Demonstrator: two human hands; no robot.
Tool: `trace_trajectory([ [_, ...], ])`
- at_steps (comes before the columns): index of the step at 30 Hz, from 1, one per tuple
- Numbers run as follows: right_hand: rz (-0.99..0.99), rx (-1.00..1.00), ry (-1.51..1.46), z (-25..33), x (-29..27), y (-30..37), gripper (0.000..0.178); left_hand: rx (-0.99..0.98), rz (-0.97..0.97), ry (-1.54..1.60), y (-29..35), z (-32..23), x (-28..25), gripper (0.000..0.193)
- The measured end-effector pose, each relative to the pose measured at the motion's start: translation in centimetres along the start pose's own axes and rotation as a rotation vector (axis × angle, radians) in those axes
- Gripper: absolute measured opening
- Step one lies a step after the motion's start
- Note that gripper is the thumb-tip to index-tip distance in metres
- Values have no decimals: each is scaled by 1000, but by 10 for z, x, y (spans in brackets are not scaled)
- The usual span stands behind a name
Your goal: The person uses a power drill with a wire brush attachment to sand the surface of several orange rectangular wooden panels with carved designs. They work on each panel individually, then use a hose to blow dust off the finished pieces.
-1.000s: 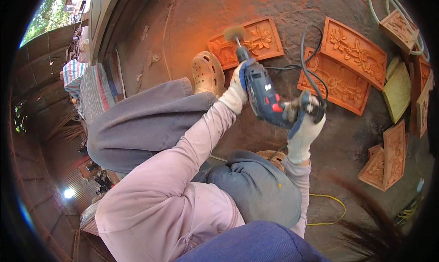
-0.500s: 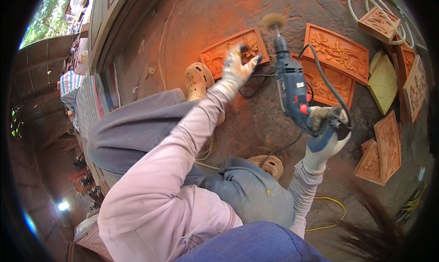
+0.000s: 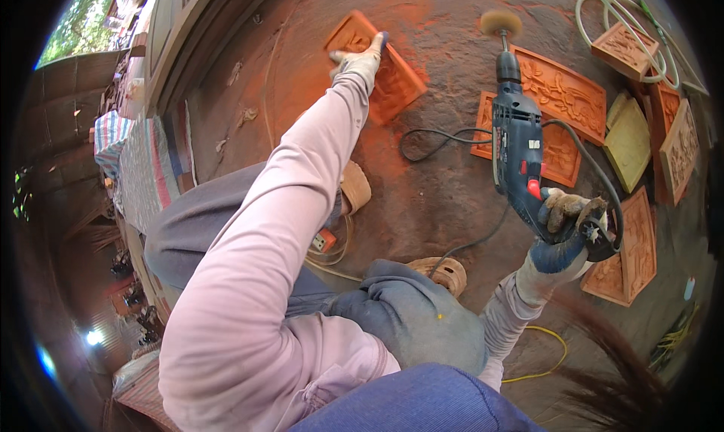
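Observation:
My gloved left hand grips a carved reddish wooden panel by its edge, tilted up off the floor. Its fingers are wrapped over the panel's side, partly hiding the carving. In my gloved right hand is a dark power drill, held by its handle, the chuck pointing away from me. A round tan brush wheel sits on the drill's tip, apart from any panel. A black cord loops from the handle.
More carved panels lie beyond the drill, one overlapping another. A yellowish board, leaning panels and a coiled pale hose are at the right. A power socket lies near my foot; a yellow cord curves beside my right arm.
My left hand has taken hold of the panel, lifting and turning it. My right hand has moved the drill to the right, its brush wheel shifting right and slightly up.

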State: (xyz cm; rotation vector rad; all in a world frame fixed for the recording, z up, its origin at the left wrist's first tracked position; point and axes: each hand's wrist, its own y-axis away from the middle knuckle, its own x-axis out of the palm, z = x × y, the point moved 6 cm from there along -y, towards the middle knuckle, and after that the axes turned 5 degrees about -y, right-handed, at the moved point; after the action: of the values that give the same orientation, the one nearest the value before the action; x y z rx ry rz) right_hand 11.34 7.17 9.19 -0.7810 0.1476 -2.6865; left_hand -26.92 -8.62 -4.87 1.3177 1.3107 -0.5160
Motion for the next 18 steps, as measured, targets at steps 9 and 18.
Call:
trace_trajectory([
  [9,-35,195,-9,-41,3,37,23,-285,778,890,120,97,89,77],
  [18,-82,461,-66,-93,33,57,41,-209,1266,1118,114,62,92,17],
])
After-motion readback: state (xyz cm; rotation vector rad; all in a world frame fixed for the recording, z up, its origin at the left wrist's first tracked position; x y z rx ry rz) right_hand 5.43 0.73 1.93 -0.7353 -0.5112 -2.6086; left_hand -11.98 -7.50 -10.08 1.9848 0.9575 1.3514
